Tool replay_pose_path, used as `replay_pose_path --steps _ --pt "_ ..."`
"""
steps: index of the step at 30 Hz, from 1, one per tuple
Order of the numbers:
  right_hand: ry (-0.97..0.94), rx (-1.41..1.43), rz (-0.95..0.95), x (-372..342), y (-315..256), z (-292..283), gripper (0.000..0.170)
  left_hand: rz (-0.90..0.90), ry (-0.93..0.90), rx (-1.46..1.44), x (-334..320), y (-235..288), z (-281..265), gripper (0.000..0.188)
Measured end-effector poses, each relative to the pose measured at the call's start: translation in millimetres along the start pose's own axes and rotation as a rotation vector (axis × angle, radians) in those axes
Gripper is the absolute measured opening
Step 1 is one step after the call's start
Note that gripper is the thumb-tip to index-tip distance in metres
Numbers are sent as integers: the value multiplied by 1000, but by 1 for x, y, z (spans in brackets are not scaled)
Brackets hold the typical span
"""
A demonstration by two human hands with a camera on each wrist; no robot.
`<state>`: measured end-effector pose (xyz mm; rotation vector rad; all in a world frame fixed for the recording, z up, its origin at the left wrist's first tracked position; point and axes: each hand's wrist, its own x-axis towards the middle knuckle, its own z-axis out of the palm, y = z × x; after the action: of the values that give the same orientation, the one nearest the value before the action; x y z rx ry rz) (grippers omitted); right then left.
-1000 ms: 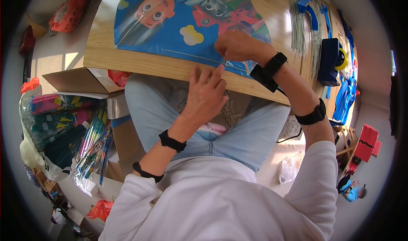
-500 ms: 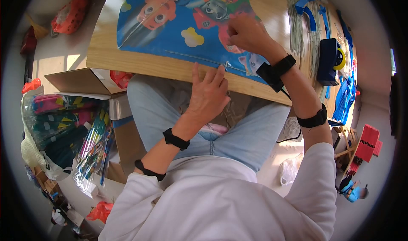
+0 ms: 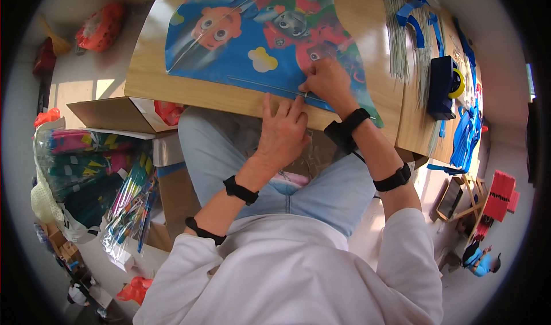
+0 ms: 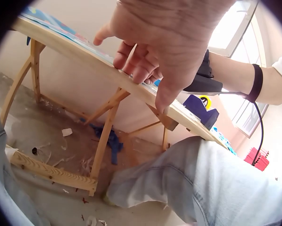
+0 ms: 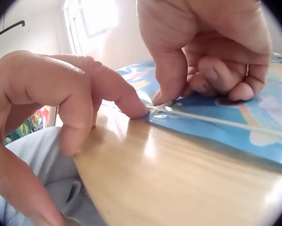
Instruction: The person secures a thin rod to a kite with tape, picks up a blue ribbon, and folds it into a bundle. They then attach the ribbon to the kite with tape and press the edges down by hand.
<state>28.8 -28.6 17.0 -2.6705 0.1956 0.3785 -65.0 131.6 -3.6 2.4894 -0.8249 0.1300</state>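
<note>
A blue cartoon-printed plastic kite (image 3: 201, 67) lies on the wooden table (image 3: 146, 87), with a thin white rod (image 5: 221, 119) along its near edge. My left hand (image 3: 282, 133) reaches over the table's front edge, fingers mostly straight. In the right wrist view its index fingertip presses the kite's edge at the end of the rod. My right hand (image 3: 330, 84) is right beside it, thumb down and the other fingers curled. Its thumb tip pinches at a thin white string (image 5: 164, 104) by the rod's end; the string's far end is hidden under the fingers.
Bundles of thin rods (image 3: 396, 44) and blue ribbons (image 3: 410, 21) lie on the table's right side, near a dark blue tape dispenser (image 3: 441, 90). An open cardboard box (image 3: 106, 114) and plastic-wrapped colourful packets (image 3: 86, 164) stand left of my legs.
My right hand first moved up and away from the kite's edge, then came back down beside my left fingertips. The left hand stayed on the edge.
</note>
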Motion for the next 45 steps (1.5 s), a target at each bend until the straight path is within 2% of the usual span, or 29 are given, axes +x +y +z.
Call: replay_pose_path --steps 4,6,8,11,14,17,20,23,26,29,30,32,33,34,36,37,39,42,44,45 --pt "90 113 15 -12 -4 7 29 2 5 5 -3 1 -2 47" --pt "335 123 -182 -27 10 27 42 8 7 4 -5 -1 -5 47" --pt "445 -37 -377 -60 19 32 55 -11 18 -75 -14 -1 -16 43" --pt "475 -261 -504 -107 35 51 63 -1 103 -127 -34 -10 -30 36" --pt "398 -266 -522 -128 43 53 67 -83 178 -91 -58 -27 -59 31" --pt "480 -348 -586 -123 48 52 54 -240 260 -30 -81 -58 -81 31" --pt "482 -306 -629 -121 49 46 45 -300 338 53 -104 -96 -94 34" --pt "416 -273 -659 -120 55 47 37 -514 391 -78 -123 -115 -108 37" --pt "418 -257 -688 -134 43 29 29 -544 404 -34 -142 -137 -115 40" --pt "512 -120 -745 -164 11 -23 24 -829 439 -369 -141 -133 -129 45" --pt "553 -58 -760 -175 0 -47 23 -763 523 -488 -140 -137 -131 46" --pt "522 166 -814 -204 -22 -111 26 -611 669 -747 -129 -148 -130 49" --pt "479 270 -791 -216 -28 -134 26 -609 501 -807 -117 -136 -149 43" --pt "435 374 -771 -224 -32 -152 26 -615 518 -721 -114 -145 -148 40" --pt "463 456 -773 -233 -29 -181 23 -626 553 -547 -117 -193 -137 34" --pt "453 536 -718 -238 -28 -191 23 -403 625 -491 -125 -237 -128 30" --pt "460 639 -696 -238 -23 -206 19 -336 638 -543 -96 -199 -171 27" --pt "440 821 -605 -233 -13 -218 14 -178 704 -881 -46 -159 -206 15" --pt "426 934 -484 -228 -10 -222 13 -247 798 -688 -29 -159 -226 12" --pt "464 1022 -463 -218 -4 -219 12 -295 747 -710 -27 -154 -246 15"
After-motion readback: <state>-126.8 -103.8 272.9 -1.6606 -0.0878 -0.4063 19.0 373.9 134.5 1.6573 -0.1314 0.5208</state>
